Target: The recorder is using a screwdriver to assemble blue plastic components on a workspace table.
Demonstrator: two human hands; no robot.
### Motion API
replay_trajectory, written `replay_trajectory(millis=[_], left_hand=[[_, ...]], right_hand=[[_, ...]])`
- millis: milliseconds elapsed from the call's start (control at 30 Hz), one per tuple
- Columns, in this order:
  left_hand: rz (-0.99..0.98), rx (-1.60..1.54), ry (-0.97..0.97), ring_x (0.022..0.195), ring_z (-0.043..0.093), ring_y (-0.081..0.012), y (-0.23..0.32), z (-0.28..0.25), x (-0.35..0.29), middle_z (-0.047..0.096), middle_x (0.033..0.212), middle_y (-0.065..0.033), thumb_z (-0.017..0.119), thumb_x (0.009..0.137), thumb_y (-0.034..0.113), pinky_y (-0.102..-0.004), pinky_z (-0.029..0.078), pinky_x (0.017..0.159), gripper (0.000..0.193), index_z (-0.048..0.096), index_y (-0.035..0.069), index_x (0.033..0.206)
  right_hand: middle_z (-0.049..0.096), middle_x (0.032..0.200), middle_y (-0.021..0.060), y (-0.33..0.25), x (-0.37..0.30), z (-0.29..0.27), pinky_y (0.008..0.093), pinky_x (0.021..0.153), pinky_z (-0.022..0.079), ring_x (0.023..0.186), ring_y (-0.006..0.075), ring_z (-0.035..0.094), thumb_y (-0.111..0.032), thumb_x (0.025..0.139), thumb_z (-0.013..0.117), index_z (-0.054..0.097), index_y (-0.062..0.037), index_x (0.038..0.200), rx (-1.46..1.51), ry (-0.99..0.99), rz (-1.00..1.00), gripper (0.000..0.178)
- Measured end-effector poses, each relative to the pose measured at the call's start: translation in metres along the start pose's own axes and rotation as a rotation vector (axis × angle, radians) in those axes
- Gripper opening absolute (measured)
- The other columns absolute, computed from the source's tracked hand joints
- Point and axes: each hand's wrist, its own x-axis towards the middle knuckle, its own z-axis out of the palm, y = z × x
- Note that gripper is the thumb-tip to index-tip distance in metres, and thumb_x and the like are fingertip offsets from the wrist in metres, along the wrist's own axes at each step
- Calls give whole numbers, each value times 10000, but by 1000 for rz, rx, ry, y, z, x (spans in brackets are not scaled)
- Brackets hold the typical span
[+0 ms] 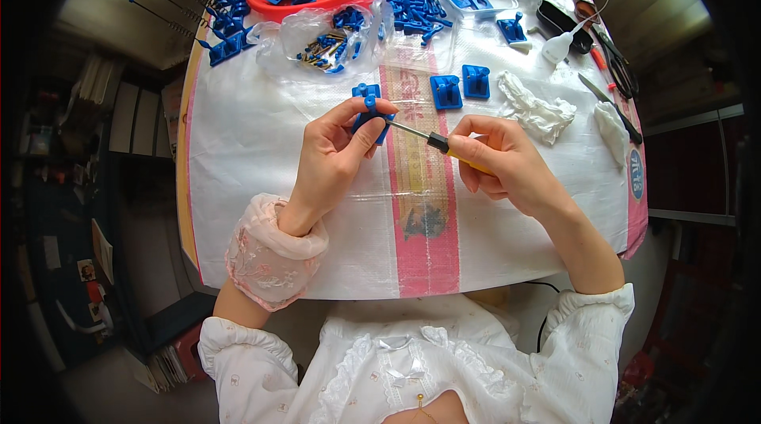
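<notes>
My left hand (333,156) pinches a small blue plastic part (369,121) with a square base and an upright post. A screwdriver (460,151) with a black and yellow handle is gripped in my right hand (501,161). Its metal shaft points left, and the tip meets the blue part beside my left fingertips. The exact contact point is hidden by my fingers. Just beyond my left hand sits another blue part (365,91). Two similar blue pieces, one (446,92) and its neighbour (476,82), stand on the white woven sheet (293,123) farther right.
At the back are a red basin (261,0) of blue plates, a clear plastic bag (277,59) with brass-coloured and blue pieces, and a clear tray (507,0). Spring-topped blue assemblies (228,43) stand far left. Crumpled white cloth (547,111), scissors (622,67) and a white squeeze bulb (557,47) lie right.
</notes>
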Motion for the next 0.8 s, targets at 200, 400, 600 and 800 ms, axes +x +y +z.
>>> replay_trajectory(millis=[200, 400, 600, 800], left_hand=[[51, 10, -13, 695, 481, -47, -5, -1, 0, 648, 883, 9, 640, 991, 105, -192, 360, 581, 180, 690, 35, 1149], [100, 36, -20, 704, 487, -51, -5, -1, 0, 657, 907, 6, 642, 988, 97, -199, 382, 593, 183, 691, 34, 1154], [80, -25, -18, 727, 522, -62, -4, -1, 3, 670, 927, -16, 631, 996, 109, -206, 428, 638, 207, 691, 33, 1179], [-58, -72, -7, 778, 581, -68, -8, -1, 4, 686, 955, -32, 612, 1011, 137, -211, 458, 669, 237, 675, 38, 1217]], right_hand=[[563, 577, 32, 6, 2, -1, 181, 324, 170, 347, -5, 270, -284, 1033, 575, 598, -42, 988, 164, -19, 67, 247], [583, 612, 46, 3, 4, -11, 176, 345, 172, 363, -11, 275, -299, 1059, 498, 571, 22, 1088, 409, -204, 228, 331], [597, 662, 87, 3, 3, -4, 174, 326, 218, 361, -1, 261, -310, 1041, 527, 585, 29, 1088, 357, -165, 166, 347], [651, 851, 69, 13, 7, 8, 204, 524, 475, 601, 98, 613, -51, 862, 743, 610, -28, 980, -449, 243, -534, 180]])
